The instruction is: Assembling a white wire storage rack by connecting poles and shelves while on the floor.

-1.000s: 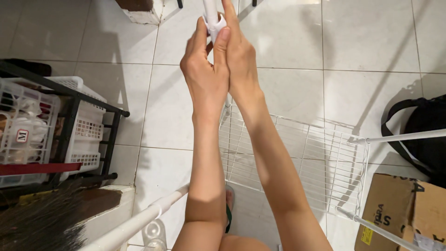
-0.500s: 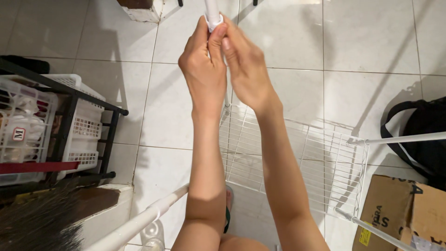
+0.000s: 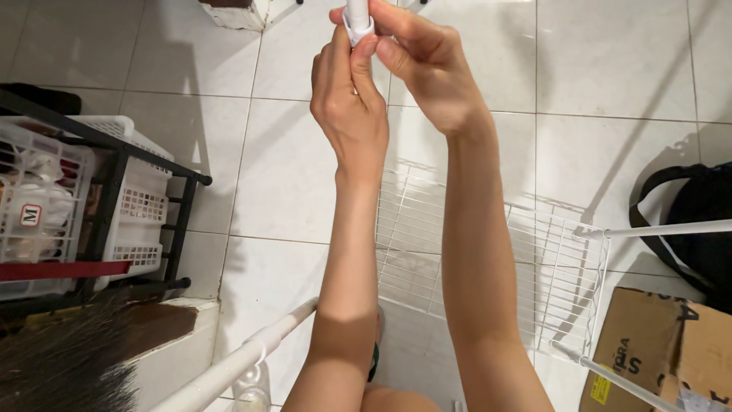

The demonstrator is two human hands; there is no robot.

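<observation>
Left hand point(image 3: 347, 107): reaching up and out over the floor, fingers curling almost closed around the lower end of the white tube point(image 3: 356, 19); thumb lying upright along the tube's side, its tip pressing just under the collar.
Right hand point(image 3: 427, 65): coming in from the right, fingers bending over the top of the tube end, thumb meeting the left thumb just below the collar; the hand is gripping the same piece, only a small gap showing between palm and tube.
Tube: standing upright at the top edge of the view, its upper part running out of frame; a slightly wider collar is sitting where both thumbs are pinching.
Wire shelf point(image 3: 488, 259): lying low under both forearms, a white grid with a raised rim, above the tiles.
Poles point(image 3: 663, 229): white rods are sticking out from the shelf's corners, one to the right, one to the lower right, another slanting at lower left.
Tiled floor point(image 3: 290, 175): pale glossy tiles are catching shadows of the arms.
Basket rack point(image 3: 91, 206): a black frame is holding white baskets at the left.
Box point(image 3: 656, 351): brown cardboard is sitting at the lower right, beside a black bag point(image 3: 701, 221).
</observation>
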